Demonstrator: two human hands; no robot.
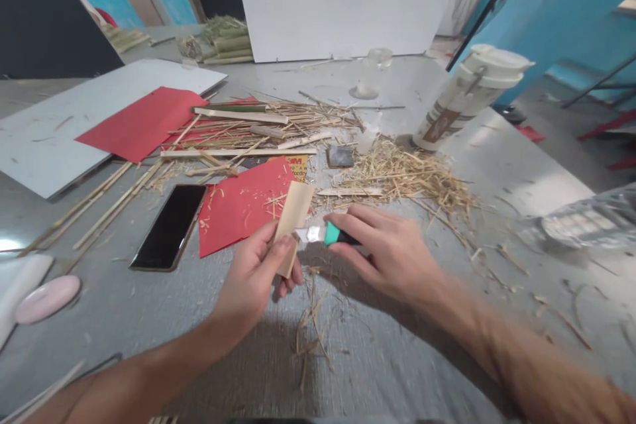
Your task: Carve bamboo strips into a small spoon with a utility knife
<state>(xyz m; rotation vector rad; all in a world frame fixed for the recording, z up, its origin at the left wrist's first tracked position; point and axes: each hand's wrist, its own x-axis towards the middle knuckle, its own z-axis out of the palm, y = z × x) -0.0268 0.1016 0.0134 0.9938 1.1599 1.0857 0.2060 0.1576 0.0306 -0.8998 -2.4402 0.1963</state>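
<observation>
My left hand point(263, 262) pinches a flat, pale strip of wood or bamboo point(297, 205), thumb on its face and fingers behind it. The strip stands tilted, its upper end over a red sheet point(243, 202). In my right hand point(385, 245) is a utility knife point(332, 233) with a green and black handle. Its blade points left and meets the strip's right edge, close to my left thumb. Thin shavings point(313, 331) lie on the grey table below my hands.
A black phone point(169, 227) lies left of the red sheet. Beyond are thin sticks point(238, 129), a straw pile point(412, 175) and a small dark block point(340, 156). A white-lidded container point(467, 96) and clear bottle point(591, 218) are right; a pink oval object point(48, 299) is left.
</observation>
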